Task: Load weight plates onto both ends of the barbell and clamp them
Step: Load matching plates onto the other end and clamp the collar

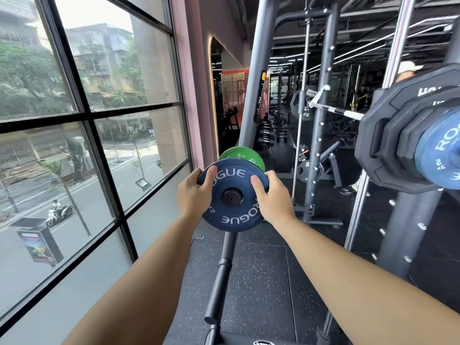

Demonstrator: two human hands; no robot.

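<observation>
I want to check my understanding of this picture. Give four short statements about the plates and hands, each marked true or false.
1. The left hand and the right hand both grip the blue plate. True.
2. A green plate sits right behind the blue plate. True.
3. The blue plate lies flat. False: it stands upright between the hands.
4. The barbell at the right is bare. False: the barbell carries black plates and a second blue plate.

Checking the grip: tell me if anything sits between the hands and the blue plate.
Nothing visible does. The left hand and right hand grip the blue plate directly at its rim.
</observation>
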